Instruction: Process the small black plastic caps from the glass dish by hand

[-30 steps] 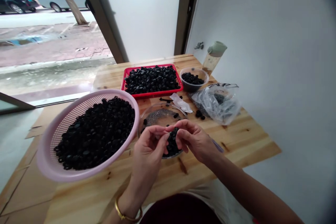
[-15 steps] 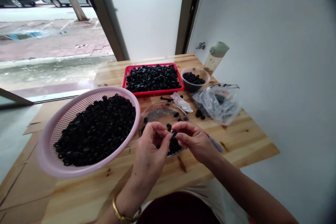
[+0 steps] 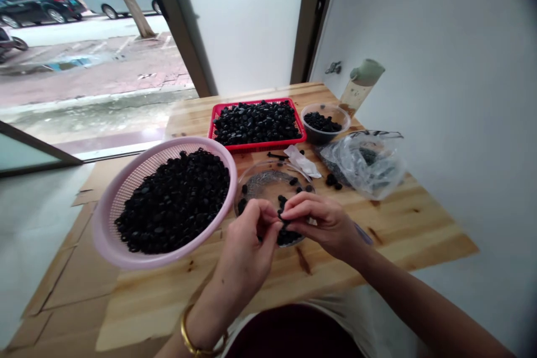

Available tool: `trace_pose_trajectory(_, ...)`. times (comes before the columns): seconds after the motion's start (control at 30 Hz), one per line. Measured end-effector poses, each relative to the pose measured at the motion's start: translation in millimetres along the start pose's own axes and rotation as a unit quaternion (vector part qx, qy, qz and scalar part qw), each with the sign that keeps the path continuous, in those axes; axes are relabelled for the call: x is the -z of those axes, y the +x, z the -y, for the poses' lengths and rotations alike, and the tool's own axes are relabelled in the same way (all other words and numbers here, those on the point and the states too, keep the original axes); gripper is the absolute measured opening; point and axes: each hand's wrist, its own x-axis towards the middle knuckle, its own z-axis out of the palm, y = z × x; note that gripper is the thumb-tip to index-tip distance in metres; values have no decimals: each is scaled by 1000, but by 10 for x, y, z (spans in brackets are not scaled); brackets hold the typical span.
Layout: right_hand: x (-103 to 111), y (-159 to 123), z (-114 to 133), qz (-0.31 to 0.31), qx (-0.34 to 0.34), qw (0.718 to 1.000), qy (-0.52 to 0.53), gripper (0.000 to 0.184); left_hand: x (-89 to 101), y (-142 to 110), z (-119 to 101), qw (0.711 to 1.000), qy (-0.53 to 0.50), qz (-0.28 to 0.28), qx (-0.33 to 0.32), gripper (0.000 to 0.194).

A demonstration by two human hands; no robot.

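Here, we hold our left hand [image 3: 247, 241] and right hand [image 3: 331, 225] almost tip to tip over the clear round tray [image 3: 265, 179], forearms slanting inward from either side. Each thumb bends towards its forefinger; a small black piece [image 3: 282, 216] shows between the fingertips, though we cannot tell which hand, if either, pinches it.

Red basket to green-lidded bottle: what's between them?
In the head view, a translucent bowl of small black pieces sits between the red basket and the bottle.
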Motion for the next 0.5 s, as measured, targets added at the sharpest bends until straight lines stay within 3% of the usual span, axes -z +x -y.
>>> trace_pose_trajectory(0.13, -47, -7, -12, 6, -38, 998, 52, 9, 24, -107, -8, 999, 2, 27, -19, 8)
trace_pose_trajectory(0.2, -73, -25, -42, -7, -72, 993, 97, 9, 155, -140, -4, 997, 53, 19, -55, 14)
trace_pose_trajectory(0.3, -93, -57, -98, -42, -128, 977, 163, 12, 627, -82, 48, 978, 187, -49, -81, 23)
trace_pose_trajectory(0.37, -97, -71, -124, -59, -153, 969, 183, 14, 1044, 39, 141, 942, 322, -80, -58, 18)
trace_pose_trajectory(0.43, -111, -77, -136, -66, -170, 965, 187, 16, 1400, 192, 283, 893, 448, -43, 12, 11)
trace_pose_trajectory(0.5, -146, -74, -127, -64, -184, 963, 186, 18, 1604, 326, 439, 882, 469, -12, 41, 5)
